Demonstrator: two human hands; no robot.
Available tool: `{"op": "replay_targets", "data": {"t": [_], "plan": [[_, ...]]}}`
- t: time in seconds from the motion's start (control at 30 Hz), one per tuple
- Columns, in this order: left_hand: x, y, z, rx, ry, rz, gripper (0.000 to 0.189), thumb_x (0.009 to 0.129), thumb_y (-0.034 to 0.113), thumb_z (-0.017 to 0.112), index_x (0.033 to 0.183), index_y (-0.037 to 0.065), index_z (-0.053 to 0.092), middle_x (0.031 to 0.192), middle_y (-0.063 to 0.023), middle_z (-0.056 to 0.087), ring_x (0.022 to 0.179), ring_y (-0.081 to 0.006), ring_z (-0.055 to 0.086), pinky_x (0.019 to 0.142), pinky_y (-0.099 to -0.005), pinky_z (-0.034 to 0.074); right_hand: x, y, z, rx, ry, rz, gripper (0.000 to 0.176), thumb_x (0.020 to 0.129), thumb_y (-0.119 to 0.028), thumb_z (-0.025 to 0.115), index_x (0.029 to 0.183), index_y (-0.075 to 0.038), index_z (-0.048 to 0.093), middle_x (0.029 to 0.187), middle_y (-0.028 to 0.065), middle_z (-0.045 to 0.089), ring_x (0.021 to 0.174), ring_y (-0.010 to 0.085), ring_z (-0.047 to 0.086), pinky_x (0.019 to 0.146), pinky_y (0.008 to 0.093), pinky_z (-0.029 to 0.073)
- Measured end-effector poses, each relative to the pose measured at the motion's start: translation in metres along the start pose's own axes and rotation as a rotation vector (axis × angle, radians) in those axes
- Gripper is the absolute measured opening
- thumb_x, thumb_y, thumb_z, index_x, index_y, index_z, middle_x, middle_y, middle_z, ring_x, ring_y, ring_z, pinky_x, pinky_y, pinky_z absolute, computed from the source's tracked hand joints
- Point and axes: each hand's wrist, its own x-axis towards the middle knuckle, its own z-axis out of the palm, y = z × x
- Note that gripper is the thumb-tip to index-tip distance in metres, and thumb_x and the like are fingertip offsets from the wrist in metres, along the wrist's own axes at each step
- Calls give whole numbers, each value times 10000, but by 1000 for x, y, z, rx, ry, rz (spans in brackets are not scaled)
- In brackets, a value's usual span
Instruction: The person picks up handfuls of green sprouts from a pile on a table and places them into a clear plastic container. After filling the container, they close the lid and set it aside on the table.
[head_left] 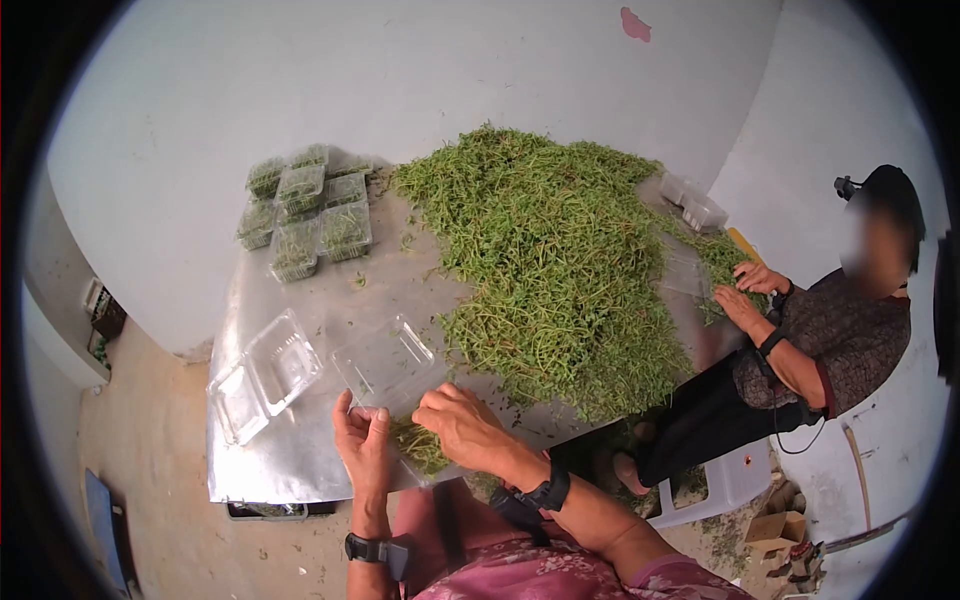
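At the near edge of the metal table (245,470), my left hand (362,445) stands upright at the left side of a small bunch of green stems (420,445). Its fingers show, with the thumb apart from the others. My right hand (465,428) is curled over the right side of the same bunch, fingers bent; what they pinch is hidden. The bunch lies in the near half of an open clear plastic box, whose lid (383,360) lies flat beyond my hands. Another open clear box (285,360) lies empty to the left. A large heap of greens (560,270) rises beyond my right hand.
Filled clear boxes (320,225) are stacked at the back left. On the right a seated person (830,340) handles greens beside the heap, near some clear boxes (692,203). A white plastic stool (735,480) and a cardboard box (775,528) stand at the lower right.
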Motion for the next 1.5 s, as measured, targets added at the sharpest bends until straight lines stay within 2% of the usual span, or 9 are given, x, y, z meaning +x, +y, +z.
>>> {"op": "replay_targets", "data": {"t": [0.27, 0.47, 0.63, 0.77, 1.03, 1.13, 1.23, 1.33, 1.5], "plan": [[1, 1, -3, -4, 7, -32, 608, 882, 103, 695, 1366, -81, 375, 846, -1, 550, 772, -81, 510, 726, -231, 434, 0, 3, 5, 44, 48, -33, 287, 748, 65, 527, 982, -38, 658, 959, 67, 589, 959, 286, 519, 858, 385, 435], [1, -2, 0, -5, -65, 73, 373, 880, 116, 702, 1183, -18, 532, 871, 4, 563, 790, -73, 513, 713, -225, 433, 0, 2, 2, 45, 48, -45, 261, 764, 51, 524, 973, -29, 658, 950, 73, 593, 953, 292, 526, 849, 393, 443], [-2, 4, 4, 122, -92, 25, 205, 870, 110, 686, 1012, -8, 598, 860, 2, 598, 785, -73, 525, 686, -232, 441, 1, 1, 1, 3, 1, -18, 246, 787, 34, 525, 981, -31, 660, 982, 75, 604, 975, 294, 533, 866, 396, 443], [-1, 1, 2, 220, -77, 81, 132, 870, 96, 657, 938, -6, 609, 802, 8, 597, 748, -76, 525, 664, -242, 445, 0, 7, 10, 19, 138, -100, 133, 822, -36, 511, 877, -59, 629, 891, 70, 553, 920, 289, 523, 812, 399, 432], [-3, -3, 1, 154, -40, 62, 127, 933, 117, 617, 953, -8, 619, 829, -36, 644, 755, -102, 568, 698, -247, 468, 6, 1, -32, 1, 67, -107, 299, 789, 55, 548, 1041, -57, 662, 1006, 100, 646, 1022, 282, 572, 886, 397, 414], [-2, -3, 0, 129, -53, 54, 124, 945, 119, 607, 956, -4, 615, 839, -45, 646, 773, -109, 580, 721, -251, 474, 15, 10, -67, -19, 149, -88, 243, 825, 36, 559, 1031, -44, 660, 958, 121, 652, 917, 291, 613, 837, 388, 445], [-1, -3, -1, 114, -55, 31, 119, 946, 117, 603, 956, -1, 610, 837, -43, 641, 795, -111, 589, 740, -256, 478, 25, 42, -85, 62, 242, 79, 168, 866, -8, 578, 1019, 26, 639, 903, 148, 642, 792, 307, 634, 708, 372, 502], [1, -9, -1, 77, -30, 48, 133, 933, 116, 617, 954, -15, 613, 820, -31, 638, 774, -94, 570, 710, -247, 467, 31, 71, -88, -100, 0, 395, 230, 876, -123, 626, 1054, 22, 611, 1066, 225, 603, 1000, 397, 585, 849, 473, 473], [1, -11, 1, 52, -15, 71, 131, 923, 114, 627, 948, -14, 617, 797, -13, 626, 741, -77, 538, 674, -238, 448, 48, 71, -70, -355, -176, 573, 379, 856, -246, 699, 1099, 27, 599, 1189, 241, 558, 1100, 409, 556, 912, 481, 473]]}}
